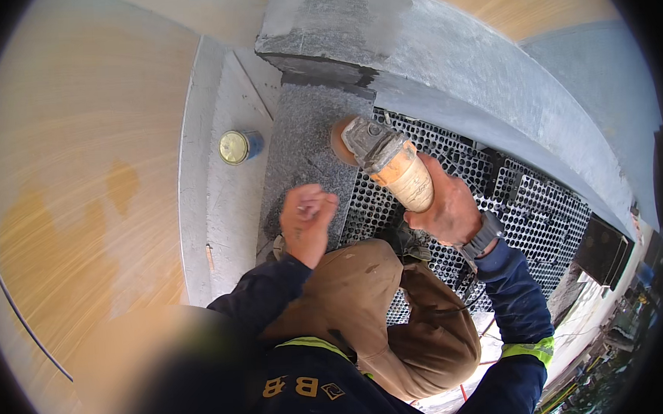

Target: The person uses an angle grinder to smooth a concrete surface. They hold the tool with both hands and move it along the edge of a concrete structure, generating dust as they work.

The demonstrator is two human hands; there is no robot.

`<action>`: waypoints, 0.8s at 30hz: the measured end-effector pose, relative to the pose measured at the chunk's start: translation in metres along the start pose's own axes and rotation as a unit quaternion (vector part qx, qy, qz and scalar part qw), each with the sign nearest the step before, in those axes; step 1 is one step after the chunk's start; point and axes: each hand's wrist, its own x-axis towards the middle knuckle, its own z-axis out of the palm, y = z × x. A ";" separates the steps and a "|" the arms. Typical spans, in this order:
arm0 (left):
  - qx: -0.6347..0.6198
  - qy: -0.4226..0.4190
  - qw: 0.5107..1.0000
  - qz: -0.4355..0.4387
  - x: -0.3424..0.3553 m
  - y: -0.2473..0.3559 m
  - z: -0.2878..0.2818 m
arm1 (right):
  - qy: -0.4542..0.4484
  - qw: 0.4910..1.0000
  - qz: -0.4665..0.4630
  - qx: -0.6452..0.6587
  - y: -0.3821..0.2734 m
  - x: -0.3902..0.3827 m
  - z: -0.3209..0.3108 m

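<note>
My right hand (452, 212) grips an angle grinder (385, 163), disc at the granite slab's (299, 156) right edge; my left hand (306, 219), curled closed, steadies the slab. Grinding underway, I judge; next needs steady pressure.

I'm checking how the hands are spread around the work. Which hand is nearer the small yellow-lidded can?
Left. The left hand rests on the grey stone slab, just right of and below the can. The right hand grips the angle grinder, farther right.
</note>
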 end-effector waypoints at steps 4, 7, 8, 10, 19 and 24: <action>0.311 0.258 0.914 0.041 0.083 -0.063 -0.079 | -0.025 0.999 -0.023 -0.024 0.007 0.021 -0.014; 0.389 0.224 0.893 -0.040 0.095 -0.068 -0.073 | -0.045 0.999 -0.015 -0.024 0.006 0.033 -0.022; 0.400 0.223 0.888 -0.042 0.094 -0.069 -0.071 | -0.048 0.998 -0.015 -0.040 0.009 0.035 -0.024; 0.423 0.221 0.878 -0.044 0.094 -0.069 -0.069 | -0.057 0.997 -0.002 -0.060 0.006 0.038 -0.030; 0.432 0.206 0.878 -0.012 0.086 -0.061 -0.064 | -0.087 0.994 0.034 -0.058 0.009 0.055 -0.049; 0.416 0.180 0.891 -0.017 0.086 -0.059 -0.068 | -0.092 0.992 0.011 -0.090 0.013 0.057 -0.049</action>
